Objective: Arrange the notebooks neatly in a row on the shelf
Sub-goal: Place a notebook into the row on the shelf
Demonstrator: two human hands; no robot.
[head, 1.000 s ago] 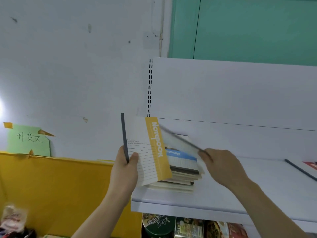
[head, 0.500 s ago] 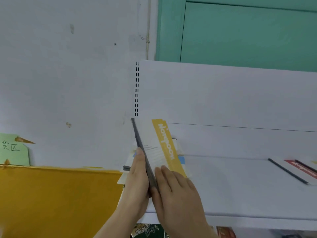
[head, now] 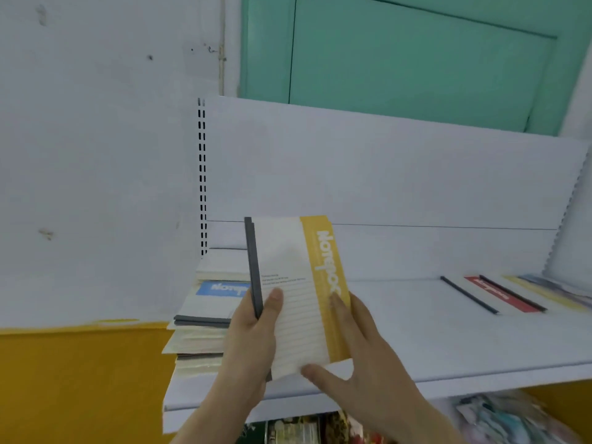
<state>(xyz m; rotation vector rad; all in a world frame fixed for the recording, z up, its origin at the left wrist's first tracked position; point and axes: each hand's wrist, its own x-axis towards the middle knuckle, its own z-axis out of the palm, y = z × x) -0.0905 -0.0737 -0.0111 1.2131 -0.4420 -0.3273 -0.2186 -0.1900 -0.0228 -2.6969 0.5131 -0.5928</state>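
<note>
Both hands grip — seemingly — paired flat notebooks.

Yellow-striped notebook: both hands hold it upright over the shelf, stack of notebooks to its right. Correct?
Not quite. In the head view the stack of notebooks lies to the left of the yellow-striped notebook, not its right. The rest holds: the left hand and right hand both hold it upright over the shelf.
</note>
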